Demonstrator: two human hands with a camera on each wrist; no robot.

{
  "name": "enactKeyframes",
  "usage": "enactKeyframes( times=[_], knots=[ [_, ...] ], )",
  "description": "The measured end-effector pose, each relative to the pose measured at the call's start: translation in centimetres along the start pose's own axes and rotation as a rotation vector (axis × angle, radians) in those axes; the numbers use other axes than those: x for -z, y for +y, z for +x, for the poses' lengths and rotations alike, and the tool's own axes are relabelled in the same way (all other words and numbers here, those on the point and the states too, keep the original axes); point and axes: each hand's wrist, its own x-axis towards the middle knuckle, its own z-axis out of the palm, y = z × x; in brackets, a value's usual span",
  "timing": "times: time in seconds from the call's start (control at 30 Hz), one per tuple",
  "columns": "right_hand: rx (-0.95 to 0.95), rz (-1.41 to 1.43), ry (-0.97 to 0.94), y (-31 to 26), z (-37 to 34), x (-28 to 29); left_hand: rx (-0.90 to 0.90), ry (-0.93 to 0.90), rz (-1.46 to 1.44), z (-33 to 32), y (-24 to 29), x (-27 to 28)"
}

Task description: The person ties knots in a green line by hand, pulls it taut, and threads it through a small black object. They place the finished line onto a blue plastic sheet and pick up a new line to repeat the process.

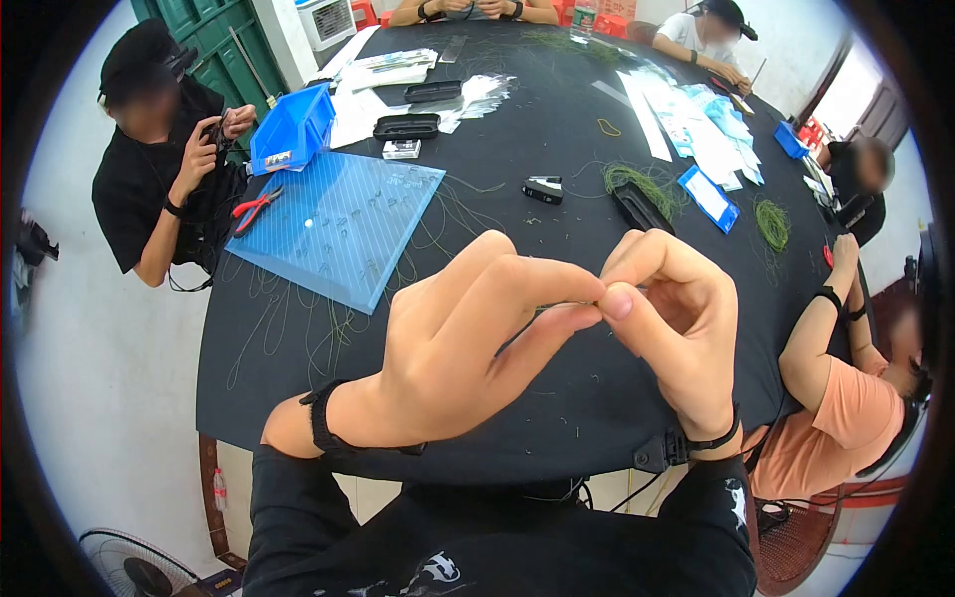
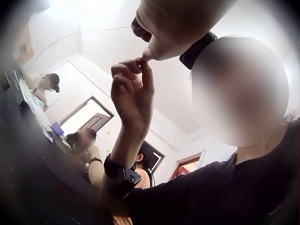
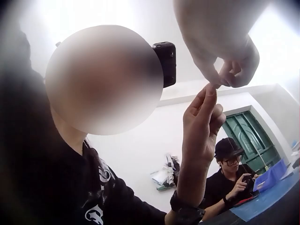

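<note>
Above the black table, the left hand (image 1: pixel 468 343) and right hand (image 1: pixel 686 318) meet at their fingertips, thumb and index finger pinched together on each. A thin line (image 2: pixel 84 31) trails from the pinch in the left wrist view, and a short bit of it shows between the left fingers in the head view. Whatever small part lies right at the fingertips is hidden by them. In the right wrist view the left hand (image 3: pixel 199 119) points upward and touches the right hand (image 3: pixel 225 47) tip to tip.
A blue board (image 1: pixel 348 224) with small pieces, red-handled pliers (image 1: pixel 257 211) and a blue bin (image 1: pixel 291 129) are at left. Beyond the hands lie a black stapler (image 1: pixel 543 190), a black tray (image 1: pixel 642 207) and green line coils (image 1: pixel 771 225). Several people sit around the table.
</note>
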Motion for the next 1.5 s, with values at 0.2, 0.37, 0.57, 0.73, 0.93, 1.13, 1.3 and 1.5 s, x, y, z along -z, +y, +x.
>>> enactKeyframes(
  times=[0.2, 0.37, 0.57, 0.73, 0.93, 1.13, 1.3, 1.5],
  knots=[
    [-0.012, 0.130, -0.005, 0.0, -0.3, -0.1, -0.073, 0.033, 0.035, -0.2, -0.4, 0.1],
    [0.007, 0.162, 0.013, 0.0, -0.5, -0.5, -0.039, 0.008, -0.003, 0.1, 0.1, 0.6],
    [0.073, 0.070, 0.023, -0.2, -0.7, -0.6, -0.013, -0.011, -0.055, 0.2, 0.1, 0.8],
    [0.103, 0.013, 0.022, -0.3, -0.8, -0.5, -0.020, -0.004, -0.082, 0.2, 0.1, 0.7],
    [0.121, -0.013, 0.017, -0.4, -0.9, -0.5, 0.009, -0.014, -0.135, 0.2, 0.5, 1.0],
    [0.043, 0.090, 0.016, 0.1, 0.1, -0.8, 0.007, -0.010, -0.144, 0.1, 0.2, 1.1],
    [-0.290, 0.198, -0.424, 2.3, 0.1, -1.8, 0.034, 0.019, -0.114, 0.4, 0.2, 1.2],
    [-0.156, 0.037, -0.344, -1.8, 0.2, 0.8, 0.112, 0.087, -0.034, 0.9, 0.6, 2.5]
  ],
)
